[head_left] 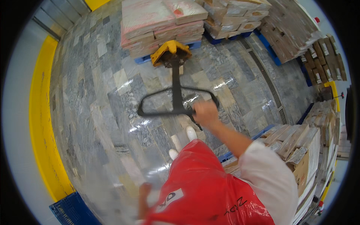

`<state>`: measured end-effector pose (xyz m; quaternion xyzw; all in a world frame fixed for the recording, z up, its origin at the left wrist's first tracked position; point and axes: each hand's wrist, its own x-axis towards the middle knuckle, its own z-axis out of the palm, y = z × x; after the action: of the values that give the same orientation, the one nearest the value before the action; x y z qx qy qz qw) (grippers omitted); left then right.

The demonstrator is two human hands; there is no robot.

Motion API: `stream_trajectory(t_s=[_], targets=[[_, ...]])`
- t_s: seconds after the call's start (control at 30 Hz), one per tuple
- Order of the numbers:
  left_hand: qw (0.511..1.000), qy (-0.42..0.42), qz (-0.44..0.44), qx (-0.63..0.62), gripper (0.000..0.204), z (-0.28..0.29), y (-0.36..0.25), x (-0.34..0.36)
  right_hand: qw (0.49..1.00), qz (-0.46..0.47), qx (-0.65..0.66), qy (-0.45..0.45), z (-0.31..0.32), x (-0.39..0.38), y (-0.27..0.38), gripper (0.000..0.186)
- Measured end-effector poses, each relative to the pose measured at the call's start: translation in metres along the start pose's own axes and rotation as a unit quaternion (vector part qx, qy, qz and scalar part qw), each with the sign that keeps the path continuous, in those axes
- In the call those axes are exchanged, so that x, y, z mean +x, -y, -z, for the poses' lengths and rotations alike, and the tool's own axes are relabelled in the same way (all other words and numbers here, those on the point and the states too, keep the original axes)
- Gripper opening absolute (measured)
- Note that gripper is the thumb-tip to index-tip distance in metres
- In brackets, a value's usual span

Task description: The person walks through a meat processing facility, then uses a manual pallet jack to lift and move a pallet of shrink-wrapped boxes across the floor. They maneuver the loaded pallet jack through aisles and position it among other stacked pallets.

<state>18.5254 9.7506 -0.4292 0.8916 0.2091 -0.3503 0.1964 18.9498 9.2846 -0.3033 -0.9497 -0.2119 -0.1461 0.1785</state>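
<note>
My right hand (205,113) is closed around the right end of the black loop handle (157,113) of a yellow pallet jack (170,50). The jack's body stands against a blue pallet (142,60) stacked with pale wrapped boxes (150,22); its forks are out of sight. Low in the view, beside my red apron (202,180), my left hand (144,191) hangs away from the handle. It is smeared by motion, so its fingers cannot be made out. White shoes (191,133) show under the apron.
Further wrapped stacks of cartons (236,17) on blue pallets line the back and right. A loaded pallet (288,146) stands close on my right. A floor drain (266,77) crosses the tiles. Along the left wall runs a yellow curb (41,112), with a blue crate (73,210) near its end.
</note>
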Motion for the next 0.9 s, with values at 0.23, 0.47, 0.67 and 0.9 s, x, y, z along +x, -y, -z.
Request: stream_trajectory(t_s=[0.23, 0.47, 0.67, 0.9], targets=[[0.995, 0.051, 0.061, -0.06, 0.053, -0.038, 0.034, -0.066, 0.879, -0.14, -0.008, 0.455, -0.106, -0.168, 0.005, 0.027], [0.982, -0.107, -0.145, -0.058, 0.052, 0.031, -0.012, 0.039, 0.976, -0.084, -0.053, 0.191, 0.072, 0.118, -0.033, 0.028], [0.969, -0.153, -0.105, -0.163, 0.042, 0.112, -0.123, 0.085, 0.982, -0.098, -0.143, 0.079, 0.128, 0.278, -0.052, 0.034], [0.988, -0.109, -0.067, -0.086, 0.043, 0.018, -0.043, 0.038, 0.995, -0.019, -0.029, 0.092, -0.005, -0.004, 0.013, 0.018]])
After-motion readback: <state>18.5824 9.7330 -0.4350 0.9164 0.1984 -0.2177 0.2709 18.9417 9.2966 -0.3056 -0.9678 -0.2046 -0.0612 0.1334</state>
